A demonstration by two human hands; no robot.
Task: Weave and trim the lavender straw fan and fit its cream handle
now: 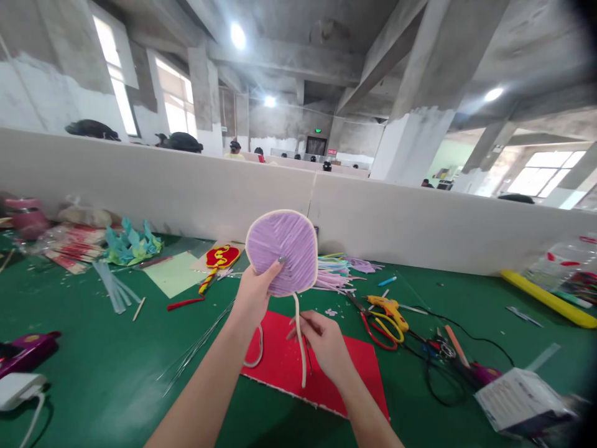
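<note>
My left hand (261, 283) is closed on the edge of a purple fan-shaped panel (291, 246), its thumb across the front. The panel has slanting ridged strips and a cream border. From its lower edge hangs a cream cord (301, 354), and my closed right hand (321, 339) pinches at it just below the panel. A thin dark piece shows under the right fingers; I cannot make out what it is. Beneath both hands lies a red board (359, 367) with a ragged near edge. A loop of cream cord (257, 358) shows beside my left wrist.
To the right lie scissors (380, 330), a yellow glue gun (389, 311) with a black cable, and a white box (522, 401). Behind the panel are pastel strips (333, 274). A red-and-yellow fan ornament (222, 256) and thin wires (198, 348) lie left. A white partition (396, 227) borders the table.
</note>
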